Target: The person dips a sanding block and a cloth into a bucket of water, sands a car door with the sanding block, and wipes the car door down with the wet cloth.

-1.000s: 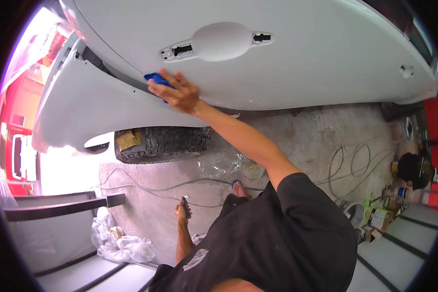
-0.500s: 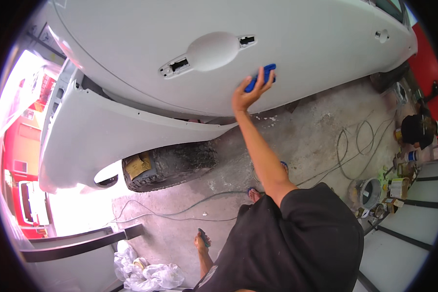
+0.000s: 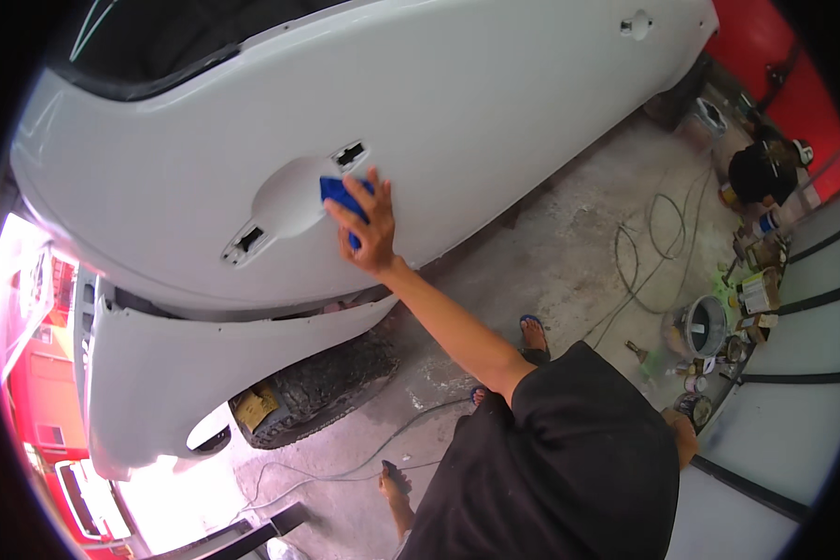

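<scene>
My right hand (image 3: 369,224) is spread over a blue pad (image 3: 347,196), which it presses against the light grey car door (image 3: 476,121). The pad lies at the right edge of the rounded handle recess (image 3: 289,201), just below the upper handle cutout (image 3: 349,155). Low on the left, my left hand (image 3: 389,487) hangs beside my body with its fingers around a small dark piece (image 3: 397,474), too small to make out. The pad is partly hidden by my fingers.
Below the door are a loose grey fender (image 3: 177,364) and a muddy tyre (image 3: 336,387). Thin hoses (image 3: 625,252) trail over the concrete floor. At right stand a bucket (image 3: 705,327), cans and boxes. A dark bar (image 3: 261,532) lies near the lower left.
My right hand has slid the blue pad left and up along the door, from below the recess onto its edge. The view has shifted, showing the window opening. My left hand still hangs low.
</scene>
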A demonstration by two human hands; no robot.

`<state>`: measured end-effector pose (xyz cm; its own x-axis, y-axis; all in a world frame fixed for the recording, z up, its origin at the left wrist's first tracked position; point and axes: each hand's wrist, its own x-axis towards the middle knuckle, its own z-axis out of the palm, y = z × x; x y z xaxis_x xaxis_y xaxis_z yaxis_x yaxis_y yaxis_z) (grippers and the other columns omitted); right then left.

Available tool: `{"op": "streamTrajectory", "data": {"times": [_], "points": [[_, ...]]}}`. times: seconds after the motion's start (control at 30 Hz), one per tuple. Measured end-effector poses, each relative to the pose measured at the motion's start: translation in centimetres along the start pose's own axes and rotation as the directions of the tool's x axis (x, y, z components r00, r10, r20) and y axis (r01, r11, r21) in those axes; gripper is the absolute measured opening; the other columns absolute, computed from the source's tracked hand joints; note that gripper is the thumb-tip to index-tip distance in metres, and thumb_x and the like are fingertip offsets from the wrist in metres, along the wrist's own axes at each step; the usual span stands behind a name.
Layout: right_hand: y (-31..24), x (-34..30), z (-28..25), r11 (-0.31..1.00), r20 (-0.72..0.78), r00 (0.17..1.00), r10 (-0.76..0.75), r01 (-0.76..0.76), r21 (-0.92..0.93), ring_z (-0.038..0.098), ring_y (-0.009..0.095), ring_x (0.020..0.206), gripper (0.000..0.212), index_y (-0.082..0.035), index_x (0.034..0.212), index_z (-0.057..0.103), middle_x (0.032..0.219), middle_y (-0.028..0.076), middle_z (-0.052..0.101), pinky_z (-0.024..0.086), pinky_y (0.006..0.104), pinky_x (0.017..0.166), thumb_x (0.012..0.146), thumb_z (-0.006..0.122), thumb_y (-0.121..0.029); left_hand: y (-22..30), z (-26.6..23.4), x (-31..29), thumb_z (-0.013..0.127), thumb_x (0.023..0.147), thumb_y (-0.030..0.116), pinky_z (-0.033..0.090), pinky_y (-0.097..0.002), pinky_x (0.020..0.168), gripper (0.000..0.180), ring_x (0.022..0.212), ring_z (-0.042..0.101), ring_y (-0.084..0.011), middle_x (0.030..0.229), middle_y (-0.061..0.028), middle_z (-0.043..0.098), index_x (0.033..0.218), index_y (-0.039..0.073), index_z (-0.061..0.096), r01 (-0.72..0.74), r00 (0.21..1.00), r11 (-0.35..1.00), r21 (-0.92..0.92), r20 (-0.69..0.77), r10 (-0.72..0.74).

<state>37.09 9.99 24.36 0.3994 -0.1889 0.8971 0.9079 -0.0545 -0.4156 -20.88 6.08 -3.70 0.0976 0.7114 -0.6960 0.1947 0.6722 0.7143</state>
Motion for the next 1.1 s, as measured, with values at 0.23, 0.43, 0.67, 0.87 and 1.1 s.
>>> {"op": "streamTrajectory", "data": {"times": [0.23, 0.43, 0.67, 0.87, 1.1], "points": [[12.9, 16.8, -8.3, 0.997, -0.195, 0.979, -0.066, 0.057, -0.052, 0.050, 0.046, 0.138, 0.032, -0.016, 0.120, 0.074, 0.141, 0.016, 0.060, 0.032, 0.0590, 0.117, 0.089, 0.068, -0.007, -3.2, 2.3, 0.2, 0.065, 0.094, 0.044, 0.044, -0.0349, 0.040, 0.037, 0.049, 0.055, -0.0215, 0.069, -0.0073, 0.059, 0.097, 0.007, 0.061, 0.279, 0.960, 0.949, 0.150, -0.058, -0.273], [24.6, 27.5, -15.4, 0.980, -0.284, 0.947, -0.147, 0.101, -0.172, 0.053, 0.043, 0.134, 0.023, -0.009, 0.118, 0.073, 0.132, 0.017, 0.066, 0.038, 0.0499, 0.115, 0.098, 0.061, -0.008, -1.3, 8.3, 4.3, 0.064, 0.094, 0.043, 0.043, -0.0347, 0.040, 0.036, 0.048, 0.053, -0.0215, 0.067, -0.0072, 0.059, 0.096, 0.007, 0.061, 0.284, 0.959, 0.949, 0.136, -0.044, -0.281], [37.5, 38.5, -24.7, 0.948, -0.345, 0.927, -0.148, 0.034, -0.317, 0.069, 0.030, 0.102, 0.016, -0.006, 0.105, 0.077, 0.105, 0.011, 0.073, 0.051, 0.0362, 0.092, 0.096, 0.063, -0.008, 4.9, 19.3, 4.1, 0.062, 0.095, 0.038, 0.046, -0.0357, 0.039, 0.032, 0.048, 0.057, -0.0214, 0.067, -0.0087, 0.060, 0.093, 0.006, 0.062, 0.065, 0.997, 0.964, 0.258, 0.024, -0.074], [31.9, 37.1, -20.3, 0.977, -0.304, 0.947, -0.106, 0.041, -0.211, 0.070, 0.030, 0.092, 0.019, -0.006, 0.082, 0.077, 0.094, 0.010, 0.074, 0.054, 0.0369, 0.082, 0.096, 0.069, -0.016, 5.8, 21.7, 1.6, 0.062, 0.095, 0.035, 0.050, -0.0365, 0.038, 0.030, 0.051, 0.061, -0.0221, 0.068, -0.0101, 0.062, 0.091, 0.005, 0.063, -0.029, 0.998, 0.964, 0.263, 0.054, 0.015], [14.8, 28.9, -6.2, 0.968, -0.126, 0.960, -0.249, 0.242, -0.065, 0.065, 0.029, 0.091, 0.004, -0.010, 0.084, 0.076, 0.095, 0.004, 0.073, 0.054, 0.0396, 0.080, 0.087, 0.074, -0.009, 4.3, 18.9, 3.6, 0.060, 0.096, 0.038, 0.051, -0.0388, 0.044, 0.032, 0.055, 0.062, -0.0216, 0.072, -0.0081, 0.063, 0.092, 0.007, 0.065, -0.013, 1.000, 0.942, 0.335, -0.021, 0.021]]}}
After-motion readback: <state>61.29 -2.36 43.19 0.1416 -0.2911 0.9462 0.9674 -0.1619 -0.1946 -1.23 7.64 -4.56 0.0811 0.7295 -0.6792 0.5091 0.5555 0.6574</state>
